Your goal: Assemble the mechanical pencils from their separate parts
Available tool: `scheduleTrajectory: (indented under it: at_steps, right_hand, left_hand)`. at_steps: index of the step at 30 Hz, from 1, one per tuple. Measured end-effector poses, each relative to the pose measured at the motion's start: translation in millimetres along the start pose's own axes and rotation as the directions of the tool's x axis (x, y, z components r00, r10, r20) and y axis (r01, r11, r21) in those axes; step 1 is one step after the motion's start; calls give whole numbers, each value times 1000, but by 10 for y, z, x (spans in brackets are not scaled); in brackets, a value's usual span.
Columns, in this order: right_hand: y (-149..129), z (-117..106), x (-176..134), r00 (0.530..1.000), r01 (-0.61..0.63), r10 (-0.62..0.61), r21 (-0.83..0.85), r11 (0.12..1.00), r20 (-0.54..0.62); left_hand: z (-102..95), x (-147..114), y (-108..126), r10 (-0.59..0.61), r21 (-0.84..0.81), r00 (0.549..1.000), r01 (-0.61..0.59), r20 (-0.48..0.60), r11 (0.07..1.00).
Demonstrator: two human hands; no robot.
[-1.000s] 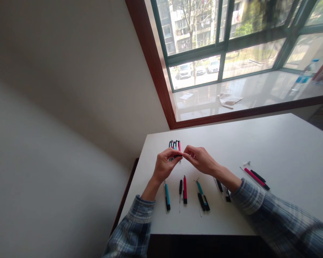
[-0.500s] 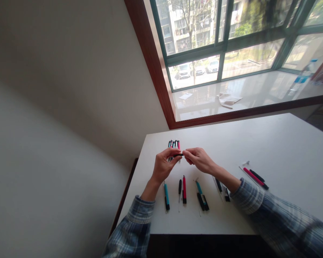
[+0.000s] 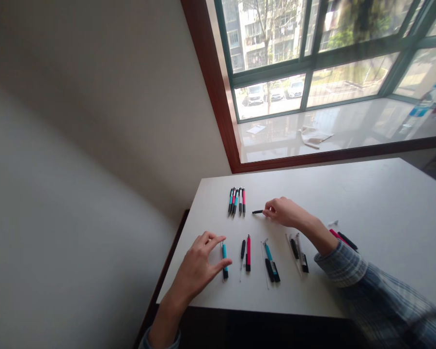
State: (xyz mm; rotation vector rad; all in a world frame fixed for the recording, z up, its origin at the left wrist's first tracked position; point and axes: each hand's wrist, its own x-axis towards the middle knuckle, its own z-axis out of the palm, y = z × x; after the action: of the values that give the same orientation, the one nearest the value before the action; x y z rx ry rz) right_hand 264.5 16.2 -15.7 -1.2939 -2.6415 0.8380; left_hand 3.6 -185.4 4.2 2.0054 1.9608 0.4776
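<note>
My right hand (image 3: 286,212) is closed on a short black pen grip (image 3: 257,212), whose tip sticks out to the left just above the tabletop. My left hand (image 3: 196,264) has its thumb and index finger spread around a teal pen barrel (image 3: 224,257) lying on the table; contact cannot be made out. Right of it rest a red pen barrel (image 3: 249,247) with a black grip (image 3: 243,249) and a thin refill. Farther along are a teal barrel set (image 3: 270,254) and a white-and-black pen set (image 3: 301,249).
Several assembled pens (image 3: 236,201) lie in a row at the back left of the white table (image 3: 378,194). A red barrel (image 3: 334,233) and a black grip (image 3: 347,240) lie beyond my right forearm. A cloth (image 3: 314,135) and a bottle (image 3: 419,110) are on the windowsill.
My hands have parted. The left has let go of the black grip and moved down to the teal barrel, fingers opening. The right has moved slightly right, keeping the grip.
</note>
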Motion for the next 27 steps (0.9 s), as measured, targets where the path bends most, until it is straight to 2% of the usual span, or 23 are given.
scheduleTrajectory:
  at_steps: [4, 12, 19, 27]
  right_hand:
    - [-15, 16, -1, 1000, -10, 10, -17, 1000, -9]
    - [-20, 13, 7, 1000, -30, 29, -16, 999, -11]
    - [-38, 16, 1, 998, -57, 57, -42, 997, -12]
    - [-82, 44, -21, 996, -75, 70, -109, 991, -50]
  left_hand:
    - [47, -85, -70, -43, 87, 997, 37, 67, 996]
    - [73, -106, -114, -35, 88, 997, 29, 64, 996]
    - [77, -31, -65, 37, -49, 998, -34, 54, 998]
    - [60, -32, 132, 158, -251, 983, -131, 92, 959]
